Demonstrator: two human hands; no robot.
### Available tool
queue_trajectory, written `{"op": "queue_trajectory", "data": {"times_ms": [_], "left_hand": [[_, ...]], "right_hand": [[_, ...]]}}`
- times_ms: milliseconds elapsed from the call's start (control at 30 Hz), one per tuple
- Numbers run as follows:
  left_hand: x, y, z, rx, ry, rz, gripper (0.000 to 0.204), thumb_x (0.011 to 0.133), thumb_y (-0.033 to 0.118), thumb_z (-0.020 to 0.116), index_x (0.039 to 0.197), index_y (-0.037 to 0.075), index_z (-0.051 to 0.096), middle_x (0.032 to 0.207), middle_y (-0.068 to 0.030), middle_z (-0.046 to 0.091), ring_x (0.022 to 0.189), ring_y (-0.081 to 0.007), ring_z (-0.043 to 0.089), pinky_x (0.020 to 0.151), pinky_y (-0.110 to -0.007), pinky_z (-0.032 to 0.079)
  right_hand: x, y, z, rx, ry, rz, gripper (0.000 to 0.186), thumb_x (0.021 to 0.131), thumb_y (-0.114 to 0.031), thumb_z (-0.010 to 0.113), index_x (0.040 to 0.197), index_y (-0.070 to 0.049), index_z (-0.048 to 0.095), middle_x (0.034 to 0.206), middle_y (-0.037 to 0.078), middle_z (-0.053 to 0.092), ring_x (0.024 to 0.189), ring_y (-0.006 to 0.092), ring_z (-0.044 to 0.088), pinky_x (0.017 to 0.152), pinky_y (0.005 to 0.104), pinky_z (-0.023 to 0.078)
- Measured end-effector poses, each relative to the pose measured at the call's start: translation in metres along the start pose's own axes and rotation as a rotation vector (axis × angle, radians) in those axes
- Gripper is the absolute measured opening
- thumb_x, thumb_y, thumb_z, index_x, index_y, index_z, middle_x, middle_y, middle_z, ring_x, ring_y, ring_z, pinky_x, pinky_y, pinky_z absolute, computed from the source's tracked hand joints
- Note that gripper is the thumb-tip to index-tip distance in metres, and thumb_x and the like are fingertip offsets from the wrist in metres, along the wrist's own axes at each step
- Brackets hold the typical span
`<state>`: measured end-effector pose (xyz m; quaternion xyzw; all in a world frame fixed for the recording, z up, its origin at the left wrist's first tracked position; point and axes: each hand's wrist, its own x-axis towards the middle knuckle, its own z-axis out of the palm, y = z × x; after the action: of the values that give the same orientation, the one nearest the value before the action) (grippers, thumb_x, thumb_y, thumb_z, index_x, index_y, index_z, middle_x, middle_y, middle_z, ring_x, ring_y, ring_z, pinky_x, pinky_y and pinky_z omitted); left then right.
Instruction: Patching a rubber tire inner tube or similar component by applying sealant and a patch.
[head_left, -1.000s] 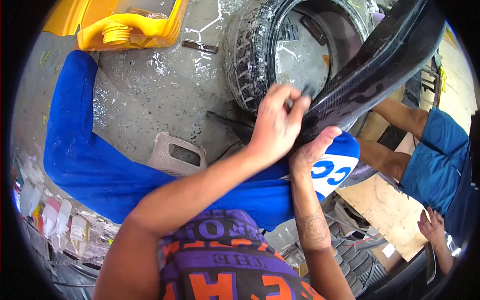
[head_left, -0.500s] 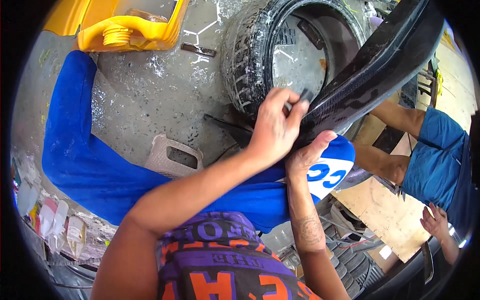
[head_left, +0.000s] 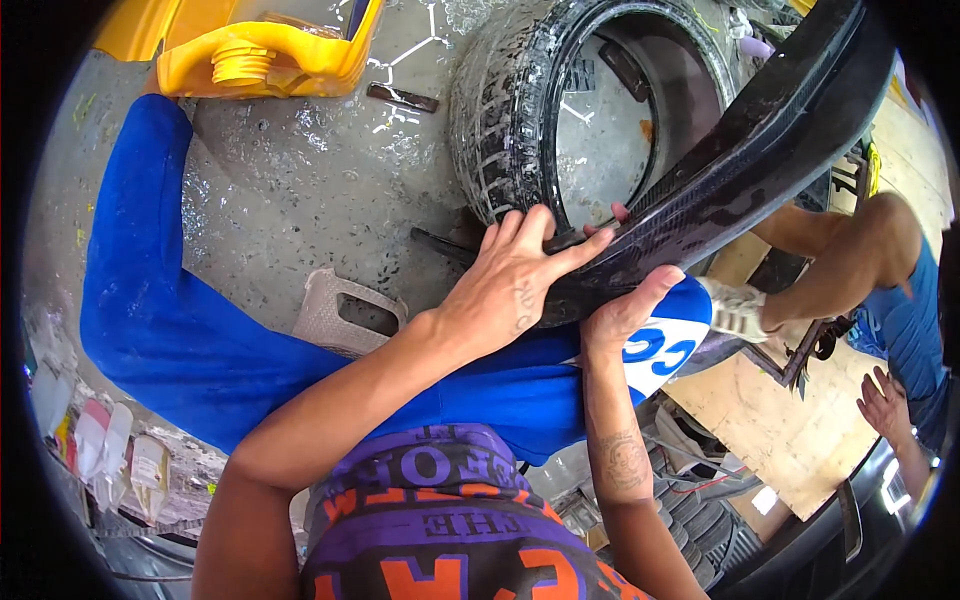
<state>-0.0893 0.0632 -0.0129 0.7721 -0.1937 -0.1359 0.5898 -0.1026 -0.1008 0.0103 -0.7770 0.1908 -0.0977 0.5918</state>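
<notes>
A long, curved black carbon-fibre part [head_left: 745,180] runs from the upper right down to my hands, above my blue-trousered knee. My left hand [head_left: 510,275] lies back-up on its lower edge, fingers spread with some bent; anything beneath them is hidden. From underneath, my right hand [head_left: 625,315] grips the part, thumb raised along its side. The dark block seen earlier in my left fingers cannot be made out. A large scuffed tyre [head_left: 490,120] lies on the floor just beyond my hands.
A yellow plastic container [head_left: 260,70] sits at top left, a beige perforated object [head_left: 315,310] beside my leg. Another person's bent leg [head_left: 830,290] and hand [head_left: 885,405] are at right, over plywood [head_left: 750,435]. Several bottles [head_left: 95,445] stand at lower left.
My left hand has shifted down and left along the part, its pinched fingers spreading. The other person's leg has bent, bringing a shoe into view.
</notes>
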Motion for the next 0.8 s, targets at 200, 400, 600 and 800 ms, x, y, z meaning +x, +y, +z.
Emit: {"op": "queue_trajectory", "data": {"times_ms": [200, 400, 600, 800], "left_hand": [[0.001, -0.005, -0.008, -0.237, 0.186, -0.038, 0.060, 0.092, -0.004, 0.062, 0.148, 0.016, 0.056, 0.108, -0.0121, 0.052, 0.093, -0.0222, 0.054, 0.088, -0.034, 0.048], [0.024, 0.016, 0.034, -0.687, 0.393, -0.115, 0.017, 0.095, 0.005, 0.071, 0.110, -0.002, 0.066, 0.103, -0.0076, 0.060, 0.090, -0.0128, 0.059, 0.076, -0.027, 0.047], [0.048, 0.016, 0.038, -0.588, 0.475, 0.079, 0.017, 0.095, 0.005, 0.070, 0.108, -0.004, 0.065, 0.099, -0.0121, 0.059, 0.082, -0.0177, 0.060, 0.070, -0.030, 0.048], [0.089, 0.023, 0.026, -0.556, 0.514, 0.120, 0.019, 0.095, 0.006, 0.071, 0.110, -0.003, 0.066, 0.098, -0.0128, 0.059, 0.078, -0.0197, 0.058, 0.068, -0.031, 0.047]], "right_hand": [[-0.002, -0.001, -0.003, 0.028, -0.033, 0.049, 0.094, 0.097, -0.081, 0.032, 0.156, -0.007, 0.033, 0.139, 0.019, 0.058, 0.105, 0.0291, 0.068, 0.097, 0.0417, 0.055], [-0.002, 0.008, -0.013, 0.002, -0.056, 0.024, 0.095, 0.099, -0.079, 0.033, 0.155, -0.003, 0.034, 0.142, 0.017, 0.054, 0.121, 0.0252, 0.058, 0.109, 0.0395, 0.043], [-0.003, 0.014, -0.010, -0.006, 0.047, -0.029, 0.100, 0.092, -0.081, 0.048, 0.140, 0.007, 0.045, 0.130, 0.014, 0.057, 0.118, 0.0236, 0.055, 0.105, 0.0387, 0.043], [0.000, 0.001, 0.000, -0.012, 0.036, -0.107, 0.104, 0.091, -0.080, 0.052, 0.147, 0.007, 0.040, 0.140, 0.015, 0.053, 0.128, 0.0255, 0.051, 0.111, 0.0392, 0.039]]}}
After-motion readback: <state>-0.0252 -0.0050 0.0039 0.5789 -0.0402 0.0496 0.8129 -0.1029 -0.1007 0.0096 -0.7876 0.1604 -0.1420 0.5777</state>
